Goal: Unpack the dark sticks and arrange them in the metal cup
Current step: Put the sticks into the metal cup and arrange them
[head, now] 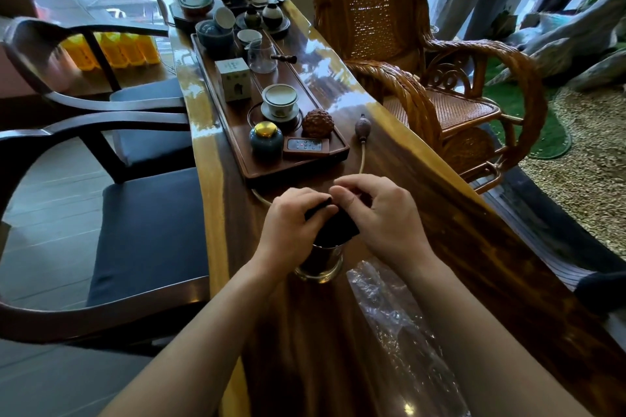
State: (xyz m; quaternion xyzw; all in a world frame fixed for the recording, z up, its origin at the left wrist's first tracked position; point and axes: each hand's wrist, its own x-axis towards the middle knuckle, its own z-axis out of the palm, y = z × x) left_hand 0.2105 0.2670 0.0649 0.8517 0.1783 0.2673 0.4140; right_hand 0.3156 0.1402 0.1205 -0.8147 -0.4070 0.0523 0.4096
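Note:
A shiny metal cup stands on the glossy wooden table just in front of me. A bunch of dark sticks rises out of its mouth, tilted up and to the left. My left hand curls around the sticks' upper left ends. My right hand pinches the tops from the right side, thumb against the bunch. Both hands hide most of the sticks and the cup's rim.
Crumpled clear plastic wrap lies on the table, right of the cup, under my right forearm. Beyond the hands sits a long wooden tea tray with teaware, a hose with rubber bulb, dark chairs left, a rattan chair right.

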